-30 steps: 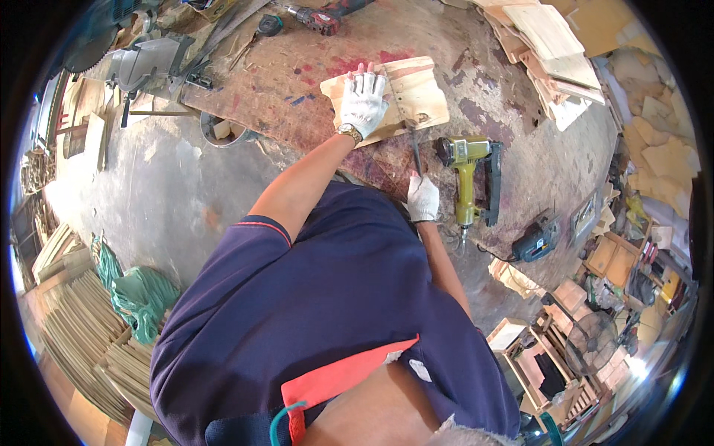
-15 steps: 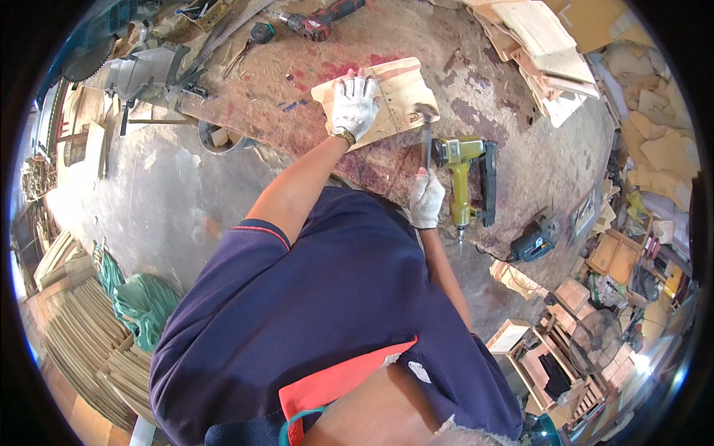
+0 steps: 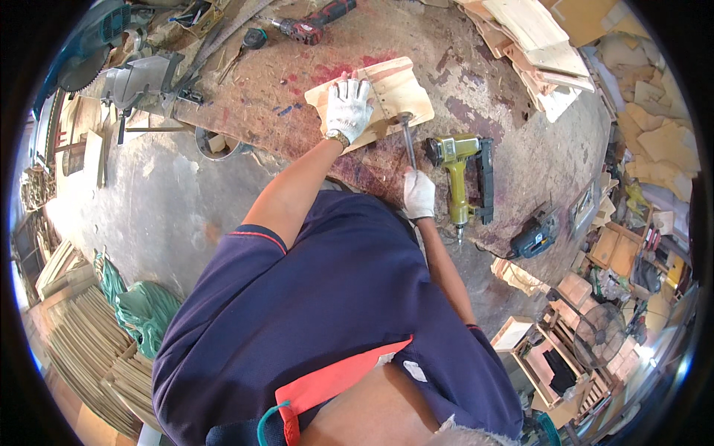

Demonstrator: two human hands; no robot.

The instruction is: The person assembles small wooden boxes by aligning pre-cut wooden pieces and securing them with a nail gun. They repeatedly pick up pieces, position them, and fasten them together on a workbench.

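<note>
— Since a second ago, what has moved?

— Right hand (image 3: 419,194), in a white work glove: it lay near the yellow-green pneumatic nail gun (image 3: 459,172) before; now it is clenched round the handle of a slim dark metal hammer (image 3: 407,141), whose head rests at the near edge of the pale wooden board with red streaks (image 3: 390,93).

— And the other hand?

— Left hand (image 3: 347,108), also gloved in white, stays pressed flat on that board, fingers spread, grasping nothing. It has barely shifted.

— Where does the board lie?

— Toward the middle of the worn, red-stained wooden worktop (image 3: 506,126), a little on the far side, set at a slant. The nail gun lies just to its right, near the front edge, apart from both hands.

— What else is on the worktop?

— A red and black cordless drill (image 3: 316,22) at the far edge, and a stack of light plywood offcuts (image 3: 532,44) in the far right corner. A grey mitre saw with a round blade (image 3: 111,59) stands at the far left. A blue and black power tool (image 3: 537,236) sits by the right front edge.

— And below?

— Bundles of thin wooden slats (image 3: 89,349) at the lower left, with a green sack (image 3: 145,312) beside them.
</note>
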